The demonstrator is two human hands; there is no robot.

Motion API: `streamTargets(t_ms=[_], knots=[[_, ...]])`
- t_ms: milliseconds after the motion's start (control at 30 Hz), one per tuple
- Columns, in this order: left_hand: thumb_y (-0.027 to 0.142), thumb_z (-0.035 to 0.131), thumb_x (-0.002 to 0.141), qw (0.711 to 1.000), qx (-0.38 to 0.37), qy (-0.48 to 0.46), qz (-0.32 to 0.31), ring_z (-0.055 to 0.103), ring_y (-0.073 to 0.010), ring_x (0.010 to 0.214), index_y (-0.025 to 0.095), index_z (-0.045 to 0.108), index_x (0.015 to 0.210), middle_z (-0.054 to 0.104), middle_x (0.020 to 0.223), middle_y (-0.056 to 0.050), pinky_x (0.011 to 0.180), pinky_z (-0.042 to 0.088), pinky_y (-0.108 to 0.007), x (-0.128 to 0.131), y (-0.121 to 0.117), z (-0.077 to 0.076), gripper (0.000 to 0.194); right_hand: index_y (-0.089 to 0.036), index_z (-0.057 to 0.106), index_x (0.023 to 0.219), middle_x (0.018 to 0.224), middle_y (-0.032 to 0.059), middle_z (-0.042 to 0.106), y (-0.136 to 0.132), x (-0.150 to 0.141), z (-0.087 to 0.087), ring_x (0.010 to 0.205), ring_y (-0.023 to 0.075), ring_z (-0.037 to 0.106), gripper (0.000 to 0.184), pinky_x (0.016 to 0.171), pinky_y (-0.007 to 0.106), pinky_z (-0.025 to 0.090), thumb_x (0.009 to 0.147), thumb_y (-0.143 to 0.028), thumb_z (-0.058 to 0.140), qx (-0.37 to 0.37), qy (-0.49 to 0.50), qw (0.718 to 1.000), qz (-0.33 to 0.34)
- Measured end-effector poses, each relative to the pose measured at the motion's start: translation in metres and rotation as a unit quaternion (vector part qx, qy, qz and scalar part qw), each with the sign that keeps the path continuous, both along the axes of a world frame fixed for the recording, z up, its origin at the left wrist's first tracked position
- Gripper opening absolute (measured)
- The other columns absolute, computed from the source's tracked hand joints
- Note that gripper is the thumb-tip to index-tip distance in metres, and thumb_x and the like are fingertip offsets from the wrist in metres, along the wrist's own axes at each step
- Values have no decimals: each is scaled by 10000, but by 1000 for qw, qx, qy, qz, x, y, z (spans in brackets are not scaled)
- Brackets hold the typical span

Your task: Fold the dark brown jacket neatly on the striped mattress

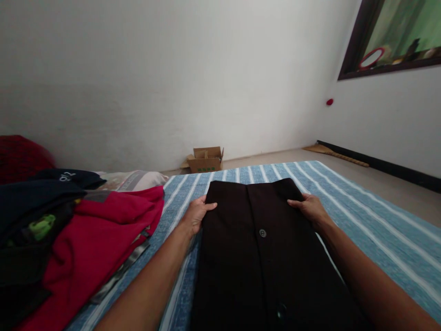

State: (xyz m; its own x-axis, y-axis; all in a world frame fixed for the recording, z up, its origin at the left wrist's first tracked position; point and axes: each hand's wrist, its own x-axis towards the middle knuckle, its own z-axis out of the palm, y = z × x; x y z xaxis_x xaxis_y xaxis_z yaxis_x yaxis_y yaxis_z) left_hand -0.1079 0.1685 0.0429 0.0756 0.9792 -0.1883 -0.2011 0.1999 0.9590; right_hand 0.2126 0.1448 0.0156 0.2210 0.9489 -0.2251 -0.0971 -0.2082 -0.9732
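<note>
Spreading over a bed-like surface, a blue cloth with white stripes (389,216) fills the foreground of a white-walled room, where an open cardboard box (206,162) sits on the floor by the far wall (206,82) and a dark-framed window (396,39) shows a red-rimmed mirror (372,58) at right. Heaped on the left are a red garment (106,234) and dark clothes (31,202). A dark brown, nearly black garment (234,248) lies on the stripes at center, flat and folded to a rough rectangle, a seam running down its middle beside two round buttons. The left hand (200,211) and right hand (308,208) pinch its opposite far corners, thumbs on top, fingers mostly hidden.
</note>
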Motion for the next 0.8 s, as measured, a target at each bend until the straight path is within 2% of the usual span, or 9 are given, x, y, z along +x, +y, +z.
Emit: streamTargets(t_ms=[100,233,400,567,700,800], knots=[[40,683,526,998,-42,34,31,672,-213,595,127,628,863,709,713,-55,587,547,-323,1,4,-17,353,-147,630,804,593,9,666,4,-1,-12,509,171,618,192,474,254,496,618,-131,678,-21,-27,999,-9],[50,669,517,997,-27,50,47,665,-205,576,137,635,864,707,702,-39,570,539,-312,1,7,-27,360,-138,637,775,579,12,661,6,0,-18,494,167,613,156,466,241,482,623,-132,673,-30,-53,998,-9],[79,664,515,995,7,78,69,657,-192,567,140,648,836,700,672,-21,562,530,-294,2,11,-25,327,-137,638,810,617,25,676,6,0,-17,521,173,627,167,489,246,496,646,-165,661,-31,-54,998,-3],[70,654,518,979,42,167,109,649,-177,577,144,657,734,688,639,0,548,513,-255,5,13,-17,228,-129,643,799,652,45,687,9,0,-18,559,185,641,147,497,253,501,666,-192,648,-24,-62,998,-6],[77,641,568,964,105,197,146,682,-191,757,162,676,896,727,813,-14,674,534,-262,9,12,-6,340,-130,660,793,640,34,683,13,1,-16,556,175,636,143,473,228,472,674,-207,646,-11,-88,996,-19],[51,608,584,945,88,283,137,688,-210,761,144,669,872,728,813,-39,685,541,-290,11,13,-5,309,-127,665,770,630,36,681,14,1,-15,556,172,637,124,461,217,457,679,-207,640,-12,-106,994,-25]])
